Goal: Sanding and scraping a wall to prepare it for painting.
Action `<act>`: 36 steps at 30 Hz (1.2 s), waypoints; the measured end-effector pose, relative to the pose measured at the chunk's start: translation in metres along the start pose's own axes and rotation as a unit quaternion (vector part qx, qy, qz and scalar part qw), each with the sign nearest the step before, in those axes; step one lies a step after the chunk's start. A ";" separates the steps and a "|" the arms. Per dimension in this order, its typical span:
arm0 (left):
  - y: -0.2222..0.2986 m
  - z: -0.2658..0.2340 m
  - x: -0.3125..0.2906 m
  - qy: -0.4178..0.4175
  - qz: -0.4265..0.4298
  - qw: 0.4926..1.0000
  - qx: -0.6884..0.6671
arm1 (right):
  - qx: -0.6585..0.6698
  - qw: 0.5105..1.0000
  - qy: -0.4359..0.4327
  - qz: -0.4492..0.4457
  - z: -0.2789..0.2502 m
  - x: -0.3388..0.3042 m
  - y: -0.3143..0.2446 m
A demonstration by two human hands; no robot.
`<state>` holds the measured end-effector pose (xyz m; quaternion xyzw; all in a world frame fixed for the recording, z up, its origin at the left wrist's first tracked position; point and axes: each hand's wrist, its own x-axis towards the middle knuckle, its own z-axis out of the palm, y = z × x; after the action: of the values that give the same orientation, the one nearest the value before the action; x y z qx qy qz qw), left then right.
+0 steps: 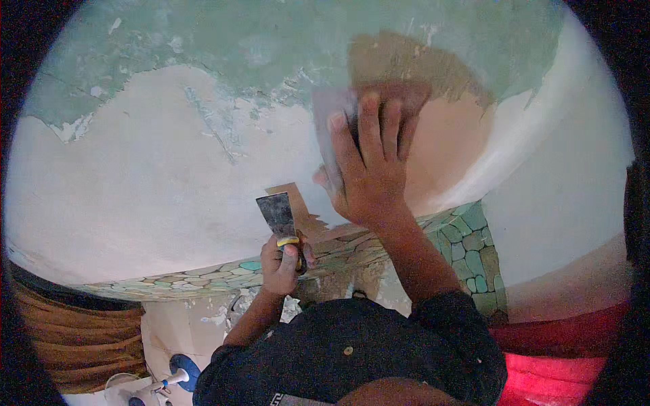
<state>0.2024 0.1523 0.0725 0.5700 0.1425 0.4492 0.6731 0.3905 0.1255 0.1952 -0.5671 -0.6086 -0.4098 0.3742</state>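
In my left hand [279, 265], a putty knife [276, 211] points upward, its broad metal blade worn and dark. The fingers wrap round its black and yellow handle. Higher up and to the right, my right hand [372, 159] lies flat on the wall, fingers stretched and slightly apart. Beneath them is a dark reddish sheet, seemingly sandpaper [406, 95], with its outline smeared by motion. The wall [183, 155] is white around both hands, with old green paint [244, 40] above, ending in a ragged, chipped edge.
Stone-patterned tiling [203, 279] runs along the wall's lower part and round to the right. Brown cloth [74, 331] hangs at lower left, red cloth [562, 372] at lower right. A blue and white round object [183, 372] stands on the floor, with pale flakes [237, 304] nearby.
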 end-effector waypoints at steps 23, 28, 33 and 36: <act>0.102 -0.005 0.054 0.072 0.169 0.980 0.071 | -0.092 0.989 0.109 -0.036 -0.004 0.048 0.024; 0.117 -0.005 0.064 0.047 0.184 0.980 0.058 | -0.048 0.997 0.054 0.017 0.009 -0.017 0.020; 0.119 -0.005 0.058 0.044 0.141 0.989 0.023 | -0.105 0.994 0.029 0.007 0.003 -0.011 0.017; 0.109 -0.012 0.057 0.116 0.129 0.984 0.048 | -0.072 0.995 0.058 -0.048 -0.008 0.030 0.019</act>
<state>0.1778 0.1977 0.1846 0.5591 0.1666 0.5881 0.5601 0.4072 0.1297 0.2272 -0.5379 -0.5811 -0.5026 0.3470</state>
